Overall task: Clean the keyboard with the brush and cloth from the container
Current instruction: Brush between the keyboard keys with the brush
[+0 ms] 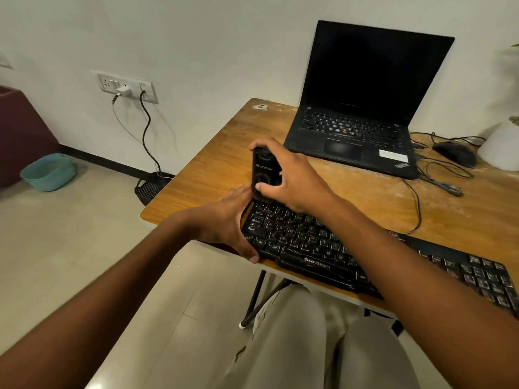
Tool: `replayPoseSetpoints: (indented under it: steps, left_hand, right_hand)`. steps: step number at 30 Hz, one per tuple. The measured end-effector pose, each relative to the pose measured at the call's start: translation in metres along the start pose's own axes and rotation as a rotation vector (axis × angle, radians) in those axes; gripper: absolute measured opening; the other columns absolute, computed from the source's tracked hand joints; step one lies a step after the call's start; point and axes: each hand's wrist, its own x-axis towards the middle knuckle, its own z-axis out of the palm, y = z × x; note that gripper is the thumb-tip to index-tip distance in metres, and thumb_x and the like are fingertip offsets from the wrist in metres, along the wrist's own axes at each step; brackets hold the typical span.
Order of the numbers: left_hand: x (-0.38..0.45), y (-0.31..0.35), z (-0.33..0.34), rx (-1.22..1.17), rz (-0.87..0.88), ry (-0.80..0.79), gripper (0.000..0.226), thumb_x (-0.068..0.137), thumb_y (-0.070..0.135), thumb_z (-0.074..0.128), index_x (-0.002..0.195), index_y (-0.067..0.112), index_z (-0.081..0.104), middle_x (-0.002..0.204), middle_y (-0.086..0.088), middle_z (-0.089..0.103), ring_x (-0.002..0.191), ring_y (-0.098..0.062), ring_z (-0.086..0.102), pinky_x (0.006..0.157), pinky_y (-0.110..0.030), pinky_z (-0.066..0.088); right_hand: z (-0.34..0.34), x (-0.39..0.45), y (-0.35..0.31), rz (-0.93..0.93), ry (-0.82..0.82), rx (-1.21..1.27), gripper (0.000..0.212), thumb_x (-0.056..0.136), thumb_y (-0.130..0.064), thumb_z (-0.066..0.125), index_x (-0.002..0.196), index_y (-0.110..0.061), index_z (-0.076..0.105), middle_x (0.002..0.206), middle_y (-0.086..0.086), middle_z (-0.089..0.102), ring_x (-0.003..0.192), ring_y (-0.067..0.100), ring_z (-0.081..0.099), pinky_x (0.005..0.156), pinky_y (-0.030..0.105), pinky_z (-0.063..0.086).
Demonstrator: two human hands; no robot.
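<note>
A black keyboard [314,245] lies along the near edge of the wooden table [213,175], partly overhanging it. My left hand [224,223] grips the keyboard's left end, thumb on its front edge. My right hand [289,175] holds a black block-shaped brush [264,171] upright, its bristles touching the keyboard's top-left keys. My right forearm crosses over the keyboard's middle and hides some keys. No cloth is in view.
An open black laptop [365,108] stands at the back of the table, with a black mouse [455,154] and loose cables [438,178] to its right. A white rounded object [502,147] sits at the far right. On the floor are a teal basket [47,172] and a black mesh basket [148,188].
</note>
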Motion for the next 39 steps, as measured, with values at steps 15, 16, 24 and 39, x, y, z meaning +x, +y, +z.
replayPoseSetpoints:
  steps: [15, 16, 24, 39]
  left_hand:
    - [0.005, -0.013, 0.003, 0.053, -0.048, -0.051, 0.156, 0.041, 0.083, 0.087, 0.162, 0.039, 0.000, 0.169, 0.017, 0.003, 0.158, -0.020, 0.004, 0.126, -0.054, 0.022]
    - [0.005, -0.013, 0.003, 0.048, -0.039, -0.054, 0.153, 0.041, 0.082, 0.088, 0.162, 0.038, 0.003, 0.168, 0.017, 0.006, 0.157, -0.020, 0.006, 0.126, -0.055, 0.024]
    - [0.004, -0.013, 0.004, 0.049, -0.028, -0.063, 0.154, 0.043, 0.080, 0.087, 0.162, 0.037, 0.000, 0.169, 0.017, 0.002, 0.158, -0.020, 0.002, 0.127, -0.054, 0.020]
    - [0.004, -0.013, 0.004, 0.024, -0.033, -0.055, 0.152, 0.045, 0.076, 0.090, 0.162, 0.038, 0.001, 0.169, 0.014, 0.005, 0.158, -0.021, 0.004, 0.127, -0.054, 0.021]
  right_hand:
    - [-0.009, -0.006, 0.004, 0.010, -0.021, -0.042, 0.071, 0.084, -0.014, 0.081, 0.136, -0.045, 0.043, 0.114, -0.003, 0.061, 0.087, 0.004, 0.060, 0.056, 0.017, 0.053]
    - [-0.015, -0.009, 0.006, 0.013, -0.040, -0.078, 0.071, 0.085, -0.015, 0.080, 0.137, -0.046, 0.043, 0.113, -0.003, 0.060, 0.085, 0.004, 0.060, 0.055, 0.018, 0.053]
    - [-0.029, -0.009, 0.005, 0.016, -0.036, -0.108, 0.073, 0.083, -0.015, 0.081, 0.137, -0.046, 0.042, 0.115, -0.001, 0.060, 0.086, 0.010, 0.064, 0.056, 0.024, 0.059]
    - [-0.019, -0.006, -0.001, 0.015, -0.021, -0.085, 0.072, 0.084, -0.014, 0.080, 0.137, -0.046, 0.042, 0.112, -0.001, 0.060, 0.082, 0.007, 0.063, 0.054, 0.022, 0.058]
